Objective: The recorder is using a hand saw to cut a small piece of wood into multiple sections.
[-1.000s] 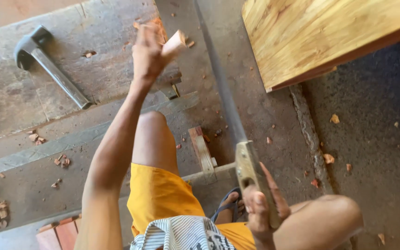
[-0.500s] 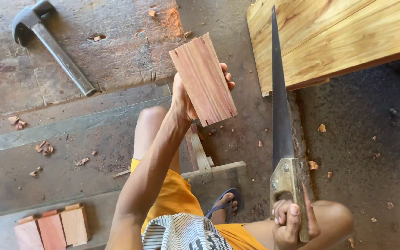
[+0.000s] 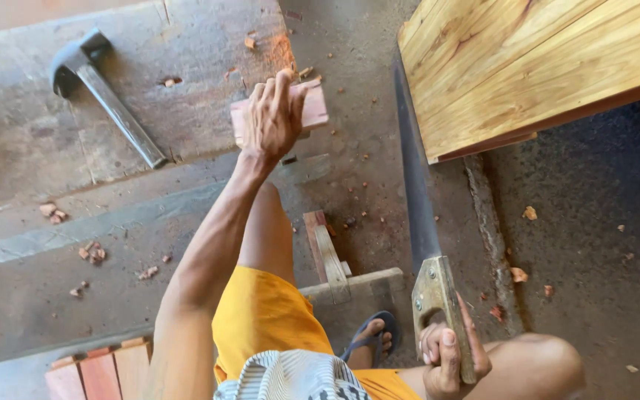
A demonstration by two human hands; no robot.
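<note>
The left hand [image 3: 274, 115] is closed over a reddish wood block [image 3: 312, 104] at twelve o'clock, held above the concrete floor [image 3: 112, 222]; a loose hold could drop it. The right hand [image 3: 450, 355] wraps the handsaw [image 3: 416, 192] handle at five o'clock; its long blade points toward twelve, teeth near the bare knee.

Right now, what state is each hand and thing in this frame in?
Left hand: closed on the reddish wooden block, held out in front.
Right hand: gripping the wooden-handled handsaw, blade pointing away.
Grey metal hammer: lying flat on the concrete slab, untouched.
Small reddish wood blocks: side by side at lower left.
Light varnished wooden panel: lying at upper right.
</note>
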